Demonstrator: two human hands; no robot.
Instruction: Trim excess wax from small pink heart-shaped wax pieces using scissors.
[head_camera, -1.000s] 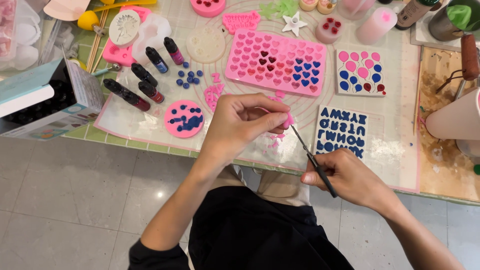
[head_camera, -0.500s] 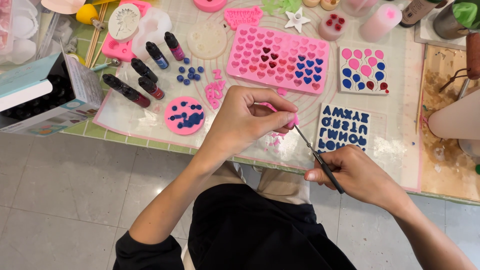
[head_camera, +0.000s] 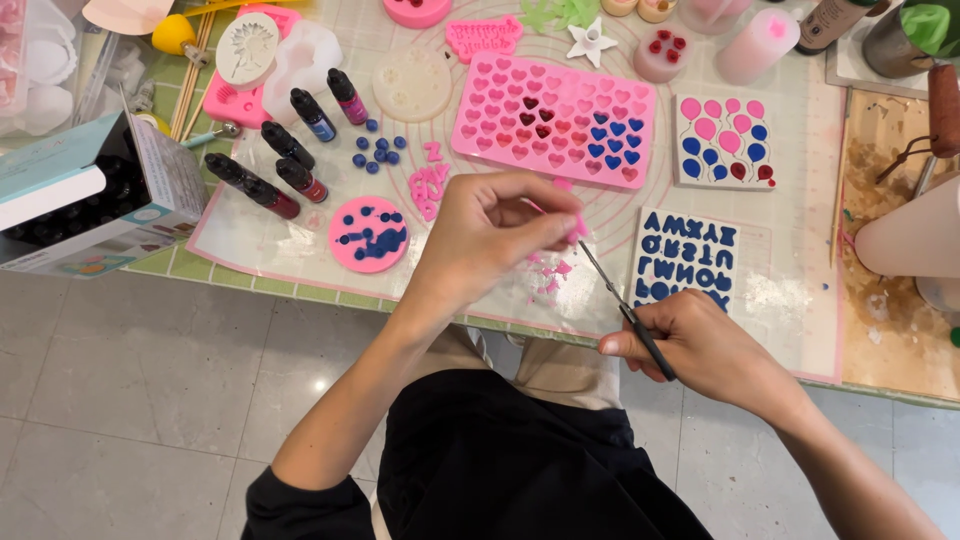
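While left hand (head_camera: 490, 235) pinches pink piece (head_camera: 578, 228) (possibly letter) | right hand (head_camera: 705, 345) grips tool (head_camera: 625, 308)

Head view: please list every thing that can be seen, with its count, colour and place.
heart mould: one, pink, table centre.
balloon mould: one, white, right of it.
letter mould: one, white with blue fill, near edge.
round mould: one, pink with blue, left.
dropper bottles: about six, dark, far left.
box: one, teal and white, left edge.
small pink piece: one, at left fingertips.
thin tool: one, dark handle, right hand.
left hand: pinches the piece.
right hand: grips the tool.
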